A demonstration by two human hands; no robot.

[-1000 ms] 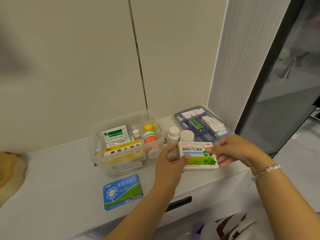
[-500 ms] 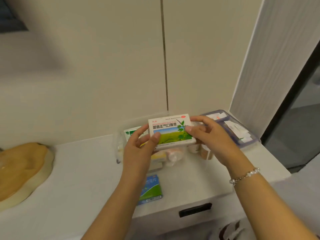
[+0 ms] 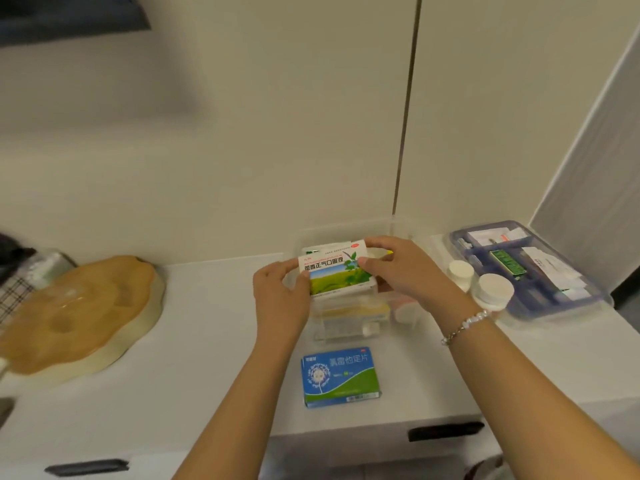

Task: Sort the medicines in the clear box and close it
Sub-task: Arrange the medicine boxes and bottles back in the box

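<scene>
A white medicine box with a green field picture is held over the open clear box on the white counter. My left hand grips its left end and my right hand grips its right end. Other packets and a bottle show dimly through the clear box's front wall below the held box. A blue and green medicine box lies flat on the counter in front of the clear box. Two white-capped bottles stand to the right of it.
A blue-tinted lid tray with small packets lies at the far right by a grey panel. A wooden lotus-shaped tray sits at the left. Drawer handles line the counter's front.
Both hands lifted the white box from the counter's right front and carried it left over the clear box. The view shifted left, bringing the wooden tray into sight.
</scene>
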